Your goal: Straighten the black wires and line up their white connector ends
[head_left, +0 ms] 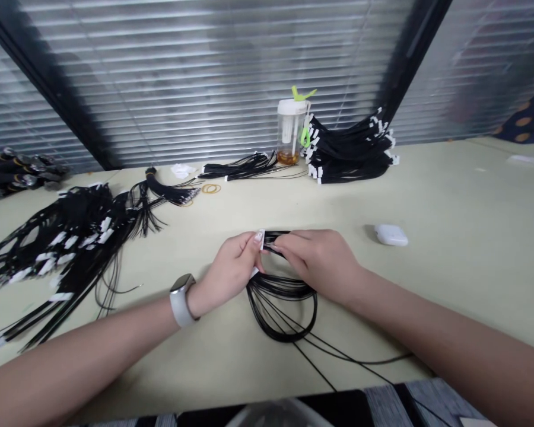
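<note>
Both hands meet over the middle of the pale table [449,201]. My left hand [231,270], with a grey watch on its wrist, pinches the white-tagged end of a bundle of thin black cords [280,308]. My right hand [320,261] is closed over the same bundle from the right, fingers wrapped on the cords. The cords hang down from the hands in a loose loop that lies on the table, and a few strands trail toward the near edge.
A large spread of black cords with white tags [66,237] lies left. A stacked pile of tagged cords [351,151] sits at the back by a clear bottle [291,133]. Rubber bands [210,188], a smaller cord bunch [244,169] and a white earbud case [391,235] lie around.
</note>
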The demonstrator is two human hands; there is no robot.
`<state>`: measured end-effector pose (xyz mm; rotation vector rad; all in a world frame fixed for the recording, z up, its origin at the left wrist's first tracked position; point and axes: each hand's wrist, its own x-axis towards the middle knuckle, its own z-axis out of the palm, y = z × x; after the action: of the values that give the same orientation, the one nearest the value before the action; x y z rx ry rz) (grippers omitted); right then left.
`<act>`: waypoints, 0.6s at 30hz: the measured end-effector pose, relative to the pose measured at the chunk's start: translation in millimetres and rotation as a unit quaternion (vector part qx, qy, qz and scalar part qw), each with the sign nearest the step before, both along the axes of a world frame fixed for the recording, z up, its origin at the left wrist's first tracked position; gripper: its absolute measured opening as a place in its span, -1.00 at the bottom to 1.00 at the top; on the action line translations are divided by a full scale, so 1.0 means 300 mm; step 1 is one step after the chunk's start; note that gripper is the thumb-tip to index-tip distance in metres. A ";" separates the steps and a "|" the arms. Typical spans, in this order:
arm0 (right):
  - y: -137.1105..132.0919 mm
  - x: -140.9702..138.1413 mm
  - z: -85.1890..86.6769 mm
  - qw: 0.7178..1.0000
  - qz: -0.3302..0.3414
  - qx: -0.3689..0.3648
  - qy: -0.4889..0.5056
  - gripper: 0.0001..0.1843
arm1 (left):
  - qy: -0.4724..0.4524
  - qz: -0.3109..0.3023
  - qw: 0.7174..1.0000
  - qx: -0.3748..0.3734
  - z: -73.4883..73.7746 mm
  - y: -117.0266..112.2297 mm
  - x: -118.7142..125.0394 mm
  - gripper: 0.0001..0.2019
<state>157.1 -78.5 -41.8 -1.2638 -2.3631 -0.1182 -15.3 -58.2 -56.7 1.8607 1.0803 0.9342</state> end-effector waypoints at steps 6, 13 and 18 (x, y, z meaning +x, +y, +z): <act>0.005 -0.011 -0.011 0.991 0.019 -0.072 0.108 -0.72 | -0.001 0.001 1.000 -0.010 0.002 -0.007 0.004 -0.57; 0.038 0.019 0.030 0.979 0.009 -0.132 0.154 -0.89 | -0.025 0.074 0.997 -0.024 0.000 0.001 0.012 -0.58; 0.046 0.057 0.061 0.987 -0.035 -0.106 0.112 -0.68 | -0.080 0.142 0.986 -0.023 -0.022 0.025 0.009 -0.54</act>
<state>174.2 -64.7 -23.4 -1.3784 -2.1818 0.2492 -12.5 -50.7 -63.3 1.5882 1.2768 1.1900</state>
